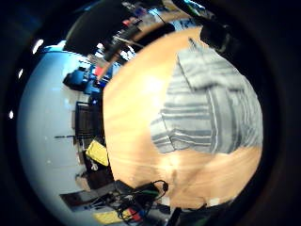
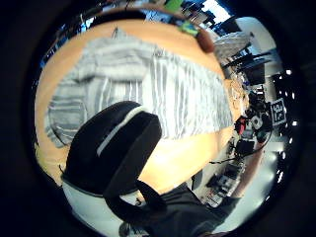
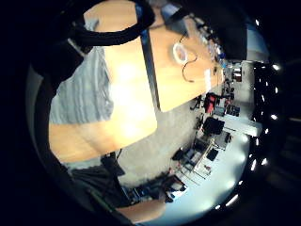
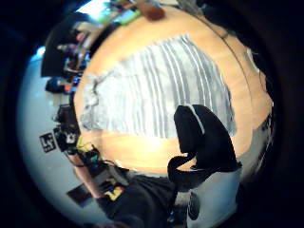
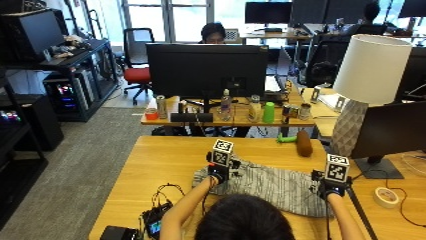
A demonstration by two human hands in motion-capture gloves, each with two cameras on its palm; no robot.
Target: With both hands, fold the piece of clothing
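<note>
A grey garment with lighter stripes [image 5: 273, 186] lies spread flat on the wooden table [image 5: 166, 160], running left to right in front of the person, with its left end bunched into folds. The left hand [image 5: 218, 172] is above the garment's far left end; the outside view does not show whether its fingers touch or grip the cloth, so their state cannot be determined. The right hand [image 5: 331, 188] is at the garment's right end, near its edge; its finger state likewise cannot be determined. In both thumb side palm views, the garment lies flat on the table, apart from the palm.
</note>
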